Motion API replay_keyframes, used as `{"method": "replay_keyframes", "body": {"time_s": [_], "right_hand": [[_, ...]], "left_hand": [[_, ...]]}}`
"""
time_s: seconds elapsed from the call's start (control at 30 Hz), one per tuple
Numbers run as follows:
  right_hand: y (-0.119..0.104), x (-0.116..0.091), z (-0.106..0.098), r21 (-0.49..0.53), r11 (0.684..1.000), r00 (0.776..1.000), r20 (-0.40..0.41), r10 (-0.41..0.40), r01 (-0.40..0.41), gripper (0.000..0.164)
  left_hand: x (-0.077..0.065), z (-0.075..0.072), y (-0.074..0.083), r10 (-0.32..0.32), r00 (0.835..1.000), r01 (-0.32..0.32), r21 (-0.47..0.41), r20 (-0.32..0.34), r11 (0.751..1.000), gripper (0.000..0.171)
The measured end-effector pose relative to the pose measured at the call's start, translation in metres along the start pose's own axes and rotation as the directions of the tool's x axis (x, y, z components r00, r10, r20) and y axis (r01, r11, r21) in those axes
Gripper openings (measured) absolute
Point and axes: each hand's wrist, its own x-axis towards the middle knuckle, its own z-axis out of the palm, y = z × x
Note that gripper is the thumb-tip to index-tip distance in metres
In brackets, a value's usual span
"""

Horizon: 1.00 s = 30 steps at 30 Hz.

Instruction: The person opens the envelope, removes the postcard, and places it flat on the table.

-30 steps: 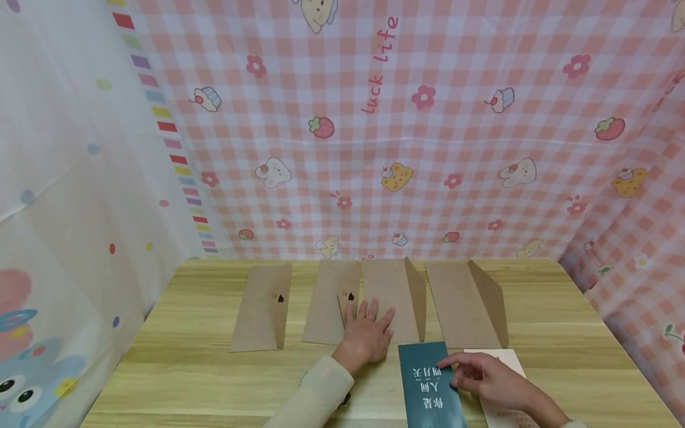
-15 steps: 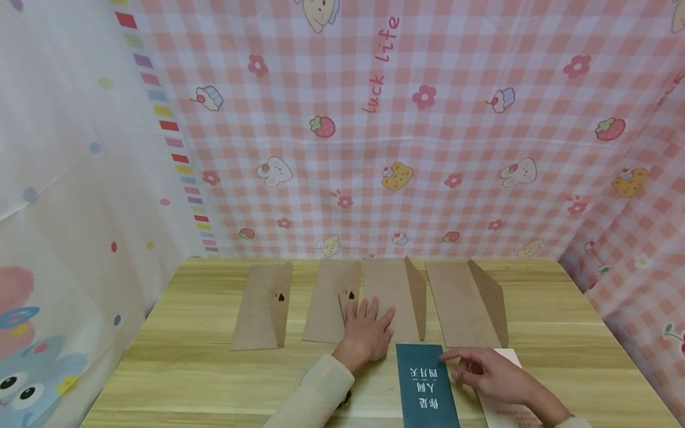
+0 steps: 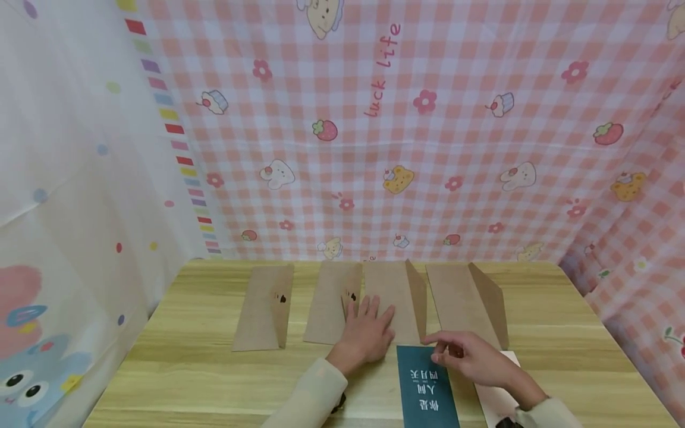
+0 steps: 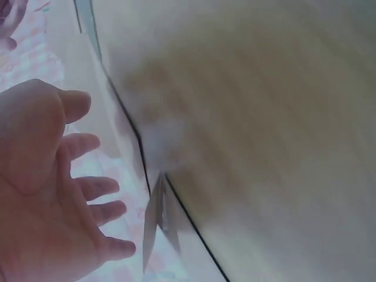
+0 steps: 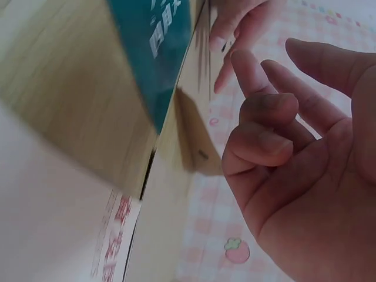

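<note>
Fingers of my right hand [image 3: 473, 361], half-curled, pinching nothing, have moved from right edge to far end of the teal card [image 3: 426, 389]. It lies toward near edge of the table [image 3: 559, 351]; I judge no grip begun. Left hand [image 3: 368, 337] stays spread.

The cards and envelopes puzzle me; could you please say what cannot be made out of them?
Head view, teal card: near end cut off by bottom edge.
Head view, cream card: partly hidden behind right hand.
Head view, third envelope from left: lower-left corner behind left hand.
</note>
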Motion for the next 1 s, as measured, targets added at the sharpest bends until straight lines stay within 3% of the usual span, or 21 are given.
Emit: {"method": "replay_keyframes", "body": {"time_s": [0.17, 0.53, 0.77, 1.0], "right_hand": [[-0.005, 0.013, 0.006, -0.038, 0.999, 0.999, -0.021, 0.024, -0.025, 0.028], [-0.013, 0.037, 0.014, 0.041, 0.999, 0.999, -0.031, -0.016, 0.017, 0.025], [-0.017, 0.054, 0.02, 0.019, 1.0, 0.999, -0.053, 0.008, -0.007, 0.025], [-0.02, 0.077, 0.032, 0.037, 0.999, 0.994, -0.106, 0.033, -0.029, 0.029]], "left_hand": [[-0.004, -0.008, -0.016, 0.018, 0.996, -0.021, -0.035, -0.092, 0.999, 0.052], [-0.014, -0.016, -0.052, -0.038, 0.986, 0.005, -0.2, -0.161, 0.98, 0.051], [-0.025, -0.02, -0.076, -0.104, 0.98, 0.044, -0.324, -0.169, 0.945, 0.049], [-0.035, -0.022, -0.098, -0.157, 0.977, 0.095, -0.362, -0.146, 0.927, 0.052]]}}
